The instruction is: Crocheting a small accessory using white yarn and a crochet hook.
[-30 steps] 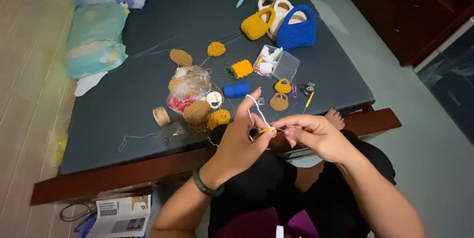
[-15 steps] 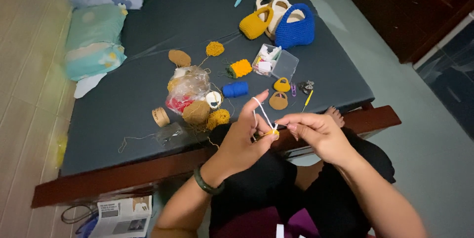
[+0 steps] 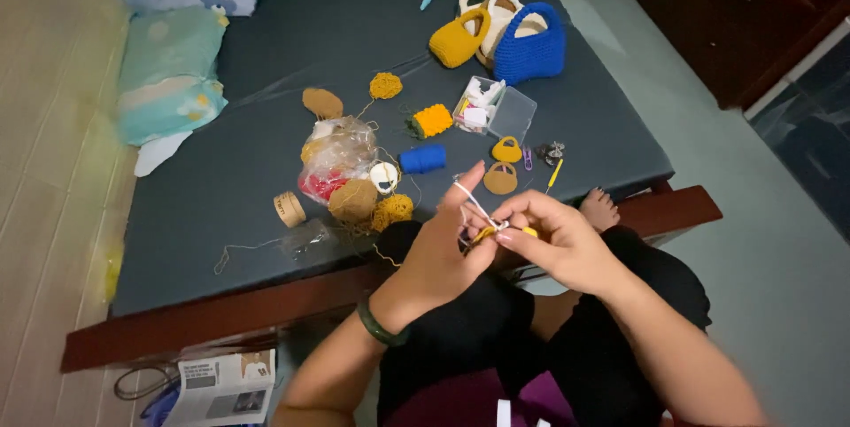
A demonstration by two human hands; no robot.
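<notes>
Above the lap, the left hand [image 3: 434, 254] loops white yarn [image 3: 474, 204] over a raised finger while the right hand [image 3: 562, 241] pinches a small yellow crochet piece [image 3: 485, 233]; beyond, yarn balls [image 3: 354, 200] and crocheted baskets [image 3: 529, 46] crowd the dark mat [image 3: 221, 188].

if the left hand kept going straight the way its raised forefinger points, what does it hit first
Probably the small tan crocheted basket on the dark mat, just beyond the left hand; the little yellow basket lies after it. Depth is unclear, so the fingertip may pass above them.

A crinkled clear plastic bag [image 3: 336, 157] is lying mid-mattress; a clear plastic box [image 3: 493, 109] is sitting toward the mattress's right edge.
</notes>
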